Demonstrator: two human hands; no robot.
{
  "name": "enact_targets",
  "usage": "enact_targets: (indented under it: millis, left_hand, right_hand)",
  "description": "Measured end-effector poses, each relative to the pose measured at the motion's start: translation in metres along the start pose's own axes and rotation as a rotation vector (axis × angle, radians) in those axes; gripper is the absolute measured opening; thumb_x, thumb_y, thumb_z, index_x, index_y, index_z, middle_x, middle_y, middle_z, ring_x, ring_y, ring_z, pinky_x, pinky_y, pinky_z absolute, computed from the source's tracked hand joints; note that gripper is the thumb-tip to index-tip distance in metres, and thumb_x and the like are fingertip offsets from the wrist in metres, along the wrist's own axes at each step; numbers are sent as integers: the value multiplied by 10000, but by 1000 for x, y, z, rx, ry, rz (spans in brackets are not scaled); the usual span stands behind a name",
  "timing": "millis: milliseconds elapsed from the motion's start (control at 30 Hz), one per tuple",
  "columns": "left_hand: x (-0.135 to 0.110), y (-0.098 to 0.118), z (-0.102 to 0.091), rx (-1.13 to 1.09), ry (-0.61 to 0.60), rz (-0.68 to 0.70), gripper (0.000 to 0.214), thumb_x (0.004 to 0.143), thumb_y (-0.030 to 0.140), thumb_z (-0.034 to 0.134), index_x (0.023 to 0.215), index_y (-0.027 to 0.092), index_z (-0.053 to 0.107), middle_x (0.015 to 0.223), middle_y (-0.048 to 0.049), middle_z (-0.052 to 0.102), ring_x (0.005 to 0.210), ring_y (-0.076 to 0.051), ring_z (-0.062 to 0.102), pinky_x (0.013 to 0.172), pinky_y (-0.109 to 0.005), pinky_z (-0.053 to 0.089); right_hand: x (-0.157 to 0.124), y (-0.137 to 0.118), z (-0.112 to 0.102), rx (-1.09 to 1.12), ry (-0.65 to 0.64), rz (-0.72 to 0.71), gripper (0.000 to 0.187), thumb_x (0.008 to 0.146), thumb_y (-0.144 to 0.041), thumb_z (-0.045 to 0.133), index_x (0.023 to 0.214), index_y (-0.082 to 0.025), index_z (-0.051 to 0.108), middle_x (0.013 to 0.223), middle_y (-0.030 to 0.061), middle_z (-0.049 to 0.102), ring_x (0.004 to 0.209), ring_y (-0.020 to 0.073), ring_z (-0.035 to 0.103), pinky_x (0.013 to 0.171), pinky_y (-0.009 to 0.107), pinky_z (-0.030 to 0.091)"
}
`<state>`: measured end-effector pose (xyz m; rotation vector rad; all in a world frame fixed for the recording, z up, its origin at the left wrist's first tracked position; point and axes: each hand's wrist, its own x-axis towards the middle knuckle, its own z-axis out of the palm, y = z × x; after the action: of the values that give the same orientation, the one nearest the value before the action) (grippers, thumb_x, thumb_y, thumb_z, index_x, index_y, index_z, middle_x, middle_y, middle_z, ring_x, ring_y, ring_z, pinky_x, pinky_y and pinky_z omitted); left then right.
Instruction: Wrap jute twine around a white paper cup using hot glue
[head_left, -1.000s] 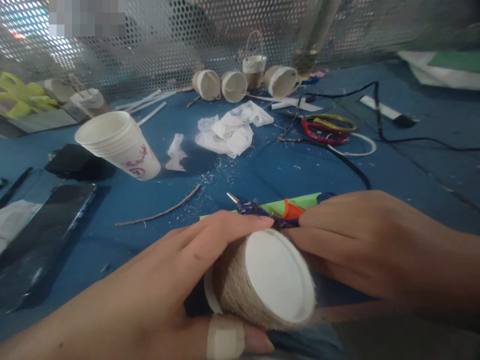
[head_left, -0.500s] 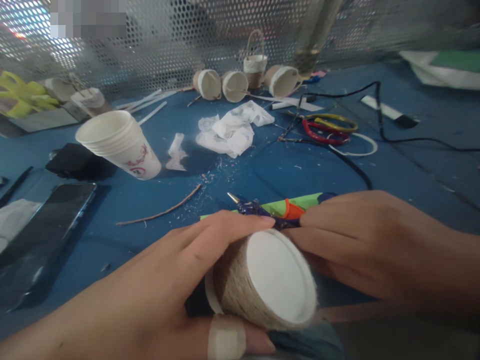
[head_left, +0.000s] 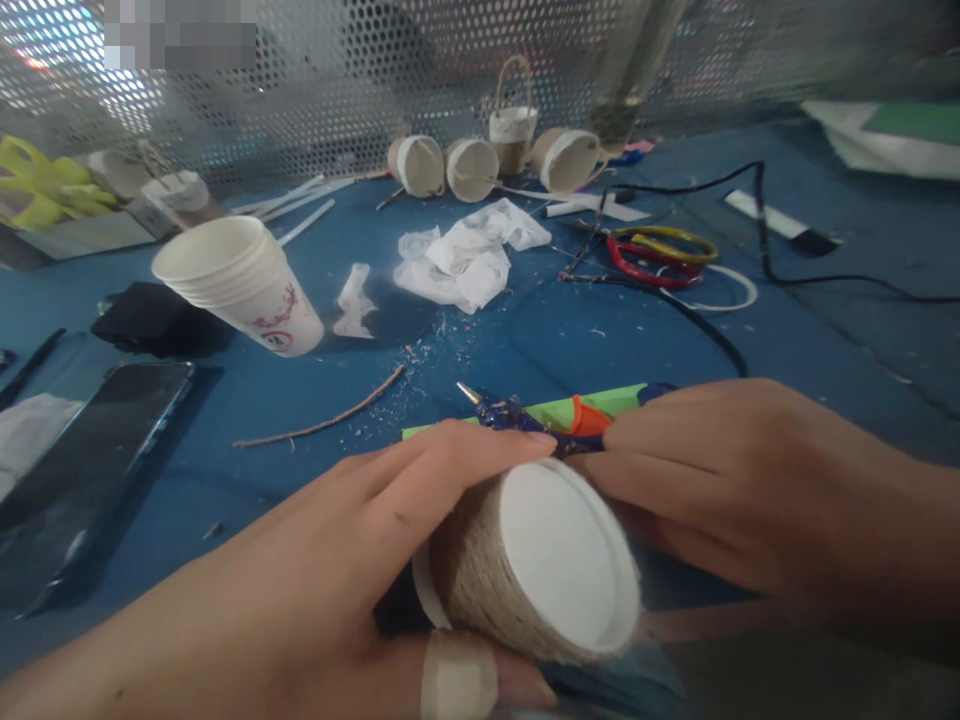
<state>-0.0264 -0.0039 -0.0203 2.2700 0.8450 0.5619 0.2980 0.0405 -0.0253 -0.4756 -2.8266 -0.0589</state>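
My left hand [head_left: 322,570] is wrapped round a paper cup covered in brown twine [head_left: 525,560], its white bottom turned toward me. A plaster sits on the thumb under the cup. My right hand [head_left: 750,490] lies against the cup's right side, fingers together and pressing on the twine near the rim. Just behind the cup lies a glue gun with a blue body and an orange trigger [head_left: 540,415] on a green sheet [head_left: 600,402].
A stack of white paper cups [head_left: 240,285] lies tilted at left, beside a phone [head_left: 90,460]. Crumpled white paper [head_left: 461,255], a twine scrap [head_left: 322,422], coloured rings [head_left: 660,258], a black cable [head_left: 757,220] and several twine-wrapped cups [head_left: 472,168] lie farther back before a perforated metal screen.
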Motion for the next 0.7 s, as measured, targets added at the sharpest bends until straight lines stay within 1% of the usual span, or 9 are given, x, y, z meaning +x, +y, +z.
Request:
enact_targets:
  millis: [133,267,300,367,467,567,600,633,700]
  left_hand:
    - [3,-3,-3,-1,-44,8,1005,996,615,1000,1817,607,421,1621,91,830,1147,-270,932,1076,-352,792]
    - [4,-1,-1,34,43,-25,882,1034,647,948,1781,567,485,1591,92,844,1137,-246,925,1119,-337,775]
    - [4,0,0,17,19,-25,899,1022,630,968,1783,576,493,1609,97,837,1159,-251,927,1130,-345,772]
    - [4,0,0,-33,-29,-18,963,991,611,1005,1801,585,485,1656,96,814,1226,-275,922,1152,-367,768]
    - [2,-1,-1,-52,-44,-28,972,996,572,1013,1806,588,475,1656,90,814,1246,-282,918,1164,-375,764]
    - [0,-2,-2,1,-38,-29,939,1005,631,985,1786,581,468,1628,82,828,1173,-270,927,1152,-378,771]
    - [0,-2,-2,24,9,-44,929,1009,642,976,1784,577,468,1615,75,835,1161,-277,928,1142,-393,778]
    - [0,-2,-2,18,-47,4,946,1014,631,977,1797,578,449,1625,74,831,1154,-270,933,1120,-375,785]
    - [1,-2,-1,39,-34,12,959,1027,598,975,1815,558,430,1637,69,826,1173,-268,933,1117,-359,786]
  right_hand:
    - [2,-1,0,-12,10,11,307,1141,-120,526,968,-272,728,790,-28,765,613,209,672,553,392,449]
    - [0,-2,-1,-12,11,7,314,1163,-138,515,969,-270,723,785,-27,752,611,203,664,561,385,449]
    - [0,-2,-1,-10,0,6,313,1180,-164,511,980,-271,726,794,-24,756,616,204,667,563,387,451]
    - [0,-1,-1,-9,13,-1,335,1218,-242,487,984,-274,723,795,-15,752,612,208,662,557,393,443]
    - [0,-1,-1,-23,12,25,329,1136,-83,537,946,-279,721,772,-42,754,600,188,658,555,377,450]
    - [1,-2,-2,4,1,28,288,1120,-116,571,938,-285,719,770,-43,762,590,195,661,540,380,449]
    - [1,-3,-2,6,-1,26,278,1122,-133,573,940,-285,718,775,-38,767,592,199,668,538,383,450]
    - [1,-3,-2,1,4,24,276,1121,-139,568,940,-285,717,774,-34,767,593,203,672,536,387,447]
    - [2,-3,-2,-16,-3,19,273,1104,-112,571,950,-280,720,776,-33,769,602,205,684,542,387,450]
